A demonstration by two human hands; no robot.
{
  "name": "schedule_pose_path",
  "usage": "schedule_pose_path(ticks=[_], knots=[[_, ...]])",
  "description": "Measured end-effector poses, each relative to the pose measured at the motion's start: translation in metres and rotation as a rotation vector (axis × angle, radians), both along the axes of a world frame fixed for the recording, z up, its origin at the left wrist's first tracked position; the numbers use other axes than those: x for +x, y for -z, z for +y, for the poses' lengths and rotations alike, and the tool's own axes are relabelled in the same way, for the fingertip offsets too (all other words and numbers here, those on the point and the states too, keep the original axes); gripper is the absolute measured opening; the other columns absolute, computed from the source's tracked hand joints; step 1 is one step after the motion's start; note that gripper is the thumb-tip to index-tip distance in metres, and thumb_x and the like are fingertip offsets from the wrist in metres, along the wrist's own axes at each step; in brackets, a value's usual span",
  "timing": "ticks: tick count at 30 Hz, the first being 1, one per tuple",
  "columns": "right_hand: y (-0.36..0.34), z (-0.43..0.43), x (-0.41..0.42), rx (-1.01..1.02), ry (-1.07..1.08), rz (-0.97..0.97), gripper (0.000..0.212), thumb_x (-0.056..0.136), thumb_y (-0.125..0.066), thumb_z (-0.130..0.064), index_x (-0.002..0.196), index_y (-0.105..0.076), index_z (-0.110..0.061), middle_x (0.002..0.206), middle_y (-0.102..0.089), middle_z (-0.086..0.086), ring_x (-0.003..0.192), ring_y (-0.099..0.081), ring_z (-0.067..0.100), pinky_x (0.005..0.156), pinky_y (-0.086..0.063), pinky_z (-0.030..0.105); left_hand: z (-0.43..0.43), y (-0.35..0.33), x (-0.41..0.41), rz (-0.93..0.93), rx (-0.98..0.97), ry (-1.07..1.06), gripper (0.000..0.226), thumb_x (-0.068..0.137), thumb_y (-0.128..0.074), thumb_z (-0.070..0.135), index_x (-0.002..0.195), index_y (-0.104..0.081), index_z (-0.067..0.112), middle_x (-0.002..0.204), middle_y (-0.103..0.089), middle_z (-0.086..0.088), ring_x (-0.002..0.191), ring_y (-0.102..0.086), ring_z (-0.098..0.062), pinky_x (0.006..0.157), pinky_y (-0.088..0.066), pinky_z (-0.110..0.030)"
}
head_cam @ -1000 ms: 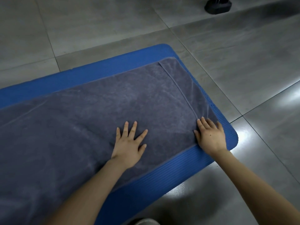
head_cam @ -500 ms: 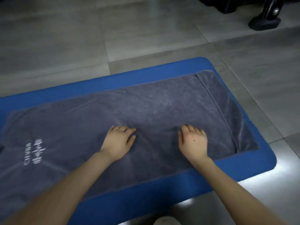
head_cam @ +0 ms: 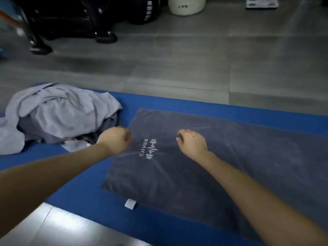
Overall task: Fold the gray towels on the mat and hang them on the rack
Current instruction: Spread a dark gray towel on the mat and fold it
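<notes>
The dark gray terry towel (head_cam: 195, 174) lies flat on the blue foam mat (head_cam: 85, 183). It looks soft and limp, so it is best pinched at its corners. The left hand (head_cam: 115, 139) and right hand (head_cam: 191, 142) curl over it; I cannot tell if they grip.

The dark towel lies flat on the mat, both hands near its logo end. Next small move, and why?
Probably take the short edge beside the left hand and carry it rightward for a first fold. The dark gray towel lies spread flat on the blue mat, logo up, with the right hand curled there too. Whether they already pinch cloth is unclear.
</notes>
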State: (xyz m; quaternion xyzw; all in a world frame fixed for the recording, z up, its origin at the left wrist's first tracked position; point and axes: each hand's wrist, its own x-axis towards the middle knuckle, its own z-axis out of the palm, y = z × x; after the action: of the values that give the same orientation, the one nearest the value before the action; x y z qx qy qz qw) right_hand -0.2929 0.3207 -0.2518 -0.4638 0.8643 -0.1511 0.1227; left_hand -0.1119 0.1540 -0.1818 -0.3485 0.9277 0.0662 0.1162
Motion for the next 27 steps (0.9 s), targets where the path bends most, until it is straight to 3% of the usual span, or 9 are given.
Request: schedule_pose_path(ticks=[3, 6, 9, 12, 14, 18, 24, 27], knots=[[-0.002, -0.045, 0.004, 0.059, -0.068, -0.065, 0.032, 0.098, -0.043, -0.030, 0.126, -0.053, -0.017, 0.123, -0.060, 0.003, 0.113, -0.054, 0.024, 0.086, -0.045, 0.032, -0.030, 0.030, 0.056, 0.186, 0.103, -0.374, 0.019, 0.088, -0.049, 0.014, 0.073, -0.056, 0.006, 0.088, -0.064, -0.024, 0.085, -0.061, -0.039, 0.067, -0.040, -0.036], [0.001, -0.088, 0.001, 0.190, -0.156, 0.007, 0.025, 0.096, -0.045, -0.031, 0.115, -0.059, -0.021, 0.117, -0.063, 0.000, 0.107, -0.057, 0.023, 0.080, -0.046, 0.031, -0.039, 0.074, 0.096, 0.261, 0.256, -0.649, 0.019, 0.087, -0.051, 0.013, 0.071, -0.060, 0.007, 0.082, -0.064, -0.025, 0.085, -0.062, -0.040, 0.064, -0.042, -0.036], [0.009, -0.129, -0.003, 0.208, -0.174, 0.035, 0.025, 0.095, -0.047, -0.030, 0.114, -0.059, -0.019, 0.119, -0.062, 0.003, 0.109, -0.056, 0.026, 0.084, -0.046, 0.033, -0.036, 0.110, 0.110, 0.302, 0.373, -0.779, 0.022, 0.087, -0.051, 0.012, 0.065, -0.052, 0.016, 0.071, -0.059, -0.014, 0.081, -0.060, -0.038, 0.056, -0.035, -0.031], [0.023, -0.181, -0.003, 0.167, -0.132, 0.003, 0.034, 0.094, -0.049, -0.028, 0.126, -0.053, -0.017, 0.127, -0.057, 0.007, 0.117, -0.051, 0.029, 0.092, -0.042, 0.035, -0.042, 0.131, 0.111, 0.341, 0.435, -0.818, 0.019, 0.087, -0.051, 0.019, 0.068, -0.052, 0.019, 0.075, -0.063, -0.010, 0.080, -0.061, -0.032, 0.059, -0.037, -0.030], [0.036, -0.211, -0.006, 0.180, -0.060, -0.007, 0.037, 0.094, -0.049, -0.026, 0.129, -0.050, -0.015, 0.129, -0.055, 0.010, 0.119, -0.049, 0.032, 0.094, -0.041, 0.037, -0.043, 0.137, 0.107, 0.383, 0.456, -0.846, 0.010, 0.087, -0.053, 0.021, 0.080, -0.060, 0.019, 0.082, -0.065, -0.004, 0.083, -0.062, -0.027, 0.065, -0.041, -0.029], [0.062, -0.248, -0.012, 0.227, 0.044, 0.025, 0.041, 0.095, -0.046, -0.026, 0.134, -0.045, -0.013, 0.134, -0.052, 0.013, 0.123, -0.045, 0.035, 0.097, -0.039, 0.037, -0.039, 0.146, 0.101, 0.438, 0.378, -0.853, 0.013, 0.084, -0.062, 0.022, 0.094, -0.065, 0.015, 0.095, -0.064, -0.001, 0.092, -0.059, -0.022, 0.071, -0.042, -0.028], [0.083, -0.266, -0.014, 0.233, 0.009, -0.081, 0.068, 0.096, -0.047, -0.035, 0.151, -0.010, -0.023, 0.142, -0.043, 0.015, 0.134, -0.033, 0.032, 0.109, -0.024, 0.047, -0.036, 0.153, 0.107, 0.421, 0.335, -0.837, 0.020, 0.080, -0.068, 0.027, 0.097, -0.066, 0.018, 0.098, -0.062, -0.002, 0.090, -0.058, -0.019, 0.068, -0.038, -0.026], [0.095, -0.263, -0.008, 0.107, 0.056, -0.002, 0.061, 0.095, -0.049, -0.032, 0.149, -0.021, -0.021, 0.131, -0.056, 0.011, 0.126, -0.041, 0.031, 0.107, -0.021, 0.046, -0.032, 0.157, 0.109, 0.422, 0.272, -0.814, 0.028, 0.078, -0.071, 0.028, 0.103, -0.066, 0.018, 0.098, -0.057, -0.001, 0.091, -0.055, -0.019, 0.067, -0.035, -0.025]])
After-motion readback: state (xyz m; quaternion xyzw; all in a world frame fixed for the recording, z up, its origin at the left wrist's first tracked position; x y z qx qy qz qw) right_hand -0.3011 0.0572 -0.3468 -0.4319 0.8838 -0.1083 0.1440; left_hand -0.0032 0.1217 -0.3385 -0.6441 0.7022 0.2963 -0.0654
